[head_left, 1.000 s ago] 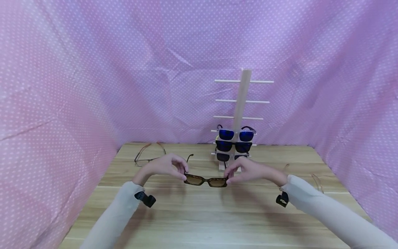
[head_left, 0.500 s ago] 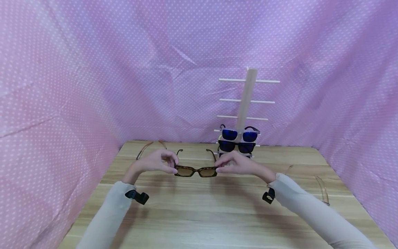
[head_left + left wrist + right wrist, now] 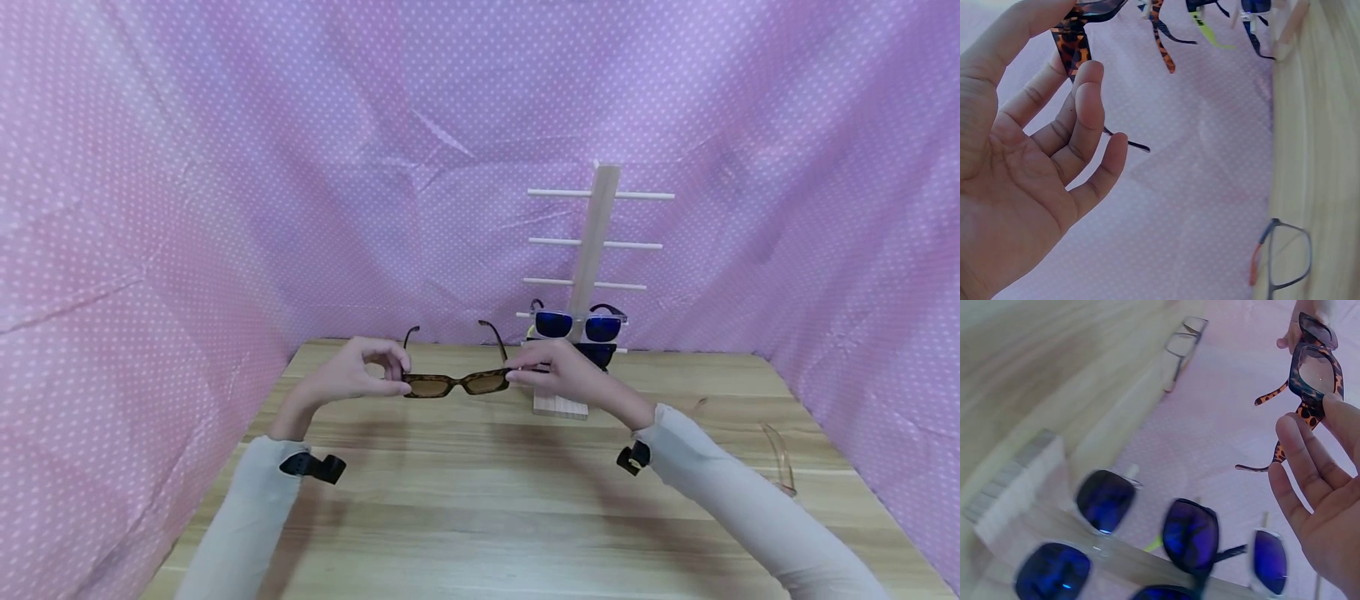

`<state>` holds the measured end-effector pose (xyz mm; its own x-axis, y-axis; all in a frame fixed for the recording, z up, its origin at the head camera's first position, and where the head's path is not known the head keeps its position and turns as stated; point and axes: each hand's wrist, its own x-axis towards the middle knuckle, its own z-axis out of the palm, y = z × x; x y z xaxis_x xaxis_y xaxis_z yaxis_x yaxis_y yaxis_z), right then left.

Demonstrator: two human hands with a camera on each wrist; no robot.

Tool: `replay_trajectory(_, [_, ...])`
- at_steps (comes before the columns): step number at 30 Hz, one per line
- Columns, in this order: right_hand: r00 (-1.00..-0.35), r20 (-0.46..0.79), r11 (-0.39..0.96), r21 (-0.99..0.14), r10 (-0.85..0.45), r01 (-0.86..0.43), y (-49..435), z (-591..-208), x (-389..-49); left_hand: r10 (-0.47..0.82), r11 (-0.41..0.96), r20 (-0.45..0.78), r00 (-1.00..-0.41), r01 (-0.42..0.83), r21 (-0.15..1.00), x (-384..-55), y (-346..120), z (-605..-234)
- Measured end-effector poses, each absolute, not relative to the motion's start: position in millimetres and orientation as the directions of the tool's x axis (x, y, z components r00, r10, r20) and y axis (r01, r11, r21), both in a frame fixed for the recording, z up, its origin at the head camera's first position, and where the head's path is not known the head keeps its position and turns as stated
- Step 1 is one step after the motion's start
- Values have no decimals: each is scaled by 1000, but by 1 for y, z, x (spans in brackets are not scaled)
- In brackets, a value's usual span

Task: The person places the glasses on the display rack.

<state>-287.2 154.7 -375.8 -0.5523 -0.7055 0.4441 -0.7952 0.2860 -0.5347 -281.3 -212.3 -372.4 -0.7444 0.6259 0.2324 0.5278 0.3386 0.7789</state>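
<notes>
The left hand (image 3: 347, 372) pinches one end of the tortoiseshell sunglasses (image 3: 457, 384) between thumb and fingers; the right hand (image 3: 558, 367) pinches the opposite end in the same manner. The sunglasses are suspended above the wooden table (image 3: 465, 517), to the left of the display stand (image 3: 595, 233), with lenses facing the wearer of the head camera and both temples unfolded toward the polka-dot curtain (image 3: 450, 167). The stand carries clear-framed sunglasses (image 3: 553, 324) above black sunglasses (image 3: 598, 355), the latter partly covered by the right hand. Thin-rimmed eyeglasses (image 3: 1291, 255) rest on the table. A pale frame (image 3: 783, 460), apparently eyewear, lies near the right sleeve (image 3: 750, 492); its outline is faint.
</notes>
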Motion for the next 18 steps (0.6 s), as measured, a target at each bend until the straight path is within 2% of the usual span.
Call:
replay_trajectory(11, [-535, 478, 330, -448, -697, -831, 158, -338, -283, 580, 347, 301, -757, 564, 749, -279, -210, -349])
replay_trajectory(18, [-441, 552, 314, -313, -708, -896, 167, -317, -275, 587, 339, 338, -736, 602, 723, -275, -199, -335])
